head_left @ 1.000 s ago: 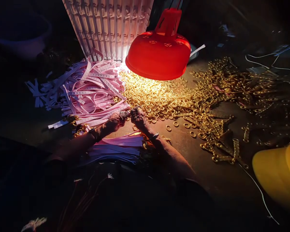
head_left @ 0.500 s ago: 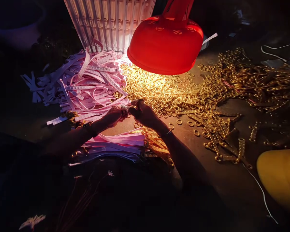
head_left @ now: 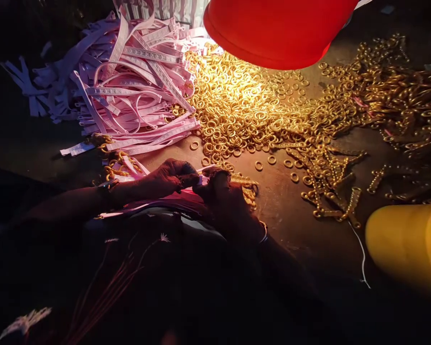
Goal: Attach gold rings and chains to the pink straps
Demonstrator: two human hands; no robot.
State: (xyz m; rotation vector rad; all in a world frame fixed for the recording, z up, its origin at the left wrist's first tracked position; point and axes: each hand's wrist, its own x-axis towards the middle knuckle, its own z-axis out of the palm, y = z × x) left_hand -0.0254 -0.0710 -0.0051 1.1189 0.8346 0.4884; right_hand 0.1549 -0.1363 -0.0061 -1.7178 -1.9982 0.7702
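Observation:
My left hand (head_left: pixel 170 176) is closed, its fingertips pinched around the end of a pale pink strap (head_left: pixel 204 179). Close on its right, my right hand (head_left: pixel 221 189) is also closed at that same strap end; both hands are dark, and the fine detail between the fingers is hidden. Beneath them lies a row of pink straps (head_left: pixel 165 203), with golden pieces (head_left: pixel 250 189) at its right end. Beyond my left hand spreads a tangled heap of pink straps (head_left: pixel 140 91). A pile of golden rings (head_left: pixel 237 110) lies beyond my right hand.
A red lamp shade (head_left: pixel 276 33) hangs low over the ring pile. Golden ring-ended pieces (head_left: pixel 337 182) lie to the right, beside a thin white string (head_left: pixel 362 263) and a yellow rounded object (head_left: pixel 402 244). A ribbed panel (head_left: pixel 168 12) stands behind the strap heap.
The view has shifted and come closer. Both hands have moved nearer my body, away from the large heaps, and now cover part of the strap row.

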